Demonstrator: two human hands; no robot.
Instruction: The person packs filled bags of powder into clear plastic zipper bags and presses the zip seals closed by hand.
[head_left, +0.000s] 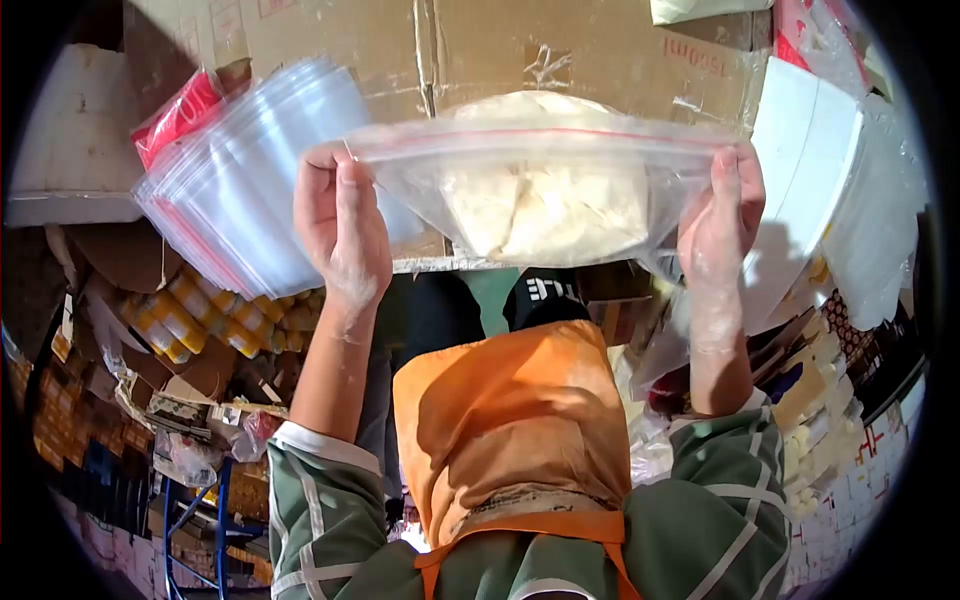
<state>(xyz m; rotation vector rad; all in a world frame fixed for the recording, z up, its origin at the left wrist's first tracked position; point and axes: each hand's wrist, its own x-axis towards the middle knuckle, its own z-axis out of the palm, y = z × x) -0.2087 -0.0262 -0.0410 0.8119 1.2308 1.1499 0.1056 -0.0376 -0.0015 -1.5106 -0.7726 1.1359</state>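
Note:
A clear zip bag (410, 182) with a red line along its top edge is stretched between my hands, a pale yellow, powdery-looking mass (560, 205) showing through it. At the bag's left top corner, my left hand (345, 215) pinches the edge between thumb and bent fingers. My right hand (722, 210) pinches the opposite corner in the same way. Pale powder marks both hands and wrists. Beside my left hand lies a fanned stack of clear zip bags (245, 175).
Flattened cardboard (340, 35) covers the work surface. A red packet (180, 115) lies behind the bag stack. White sheet material (805, 150) stands at the right. Yellow-wrapped items (190, 315) sit below left, near a blue metal frame (222, 520).

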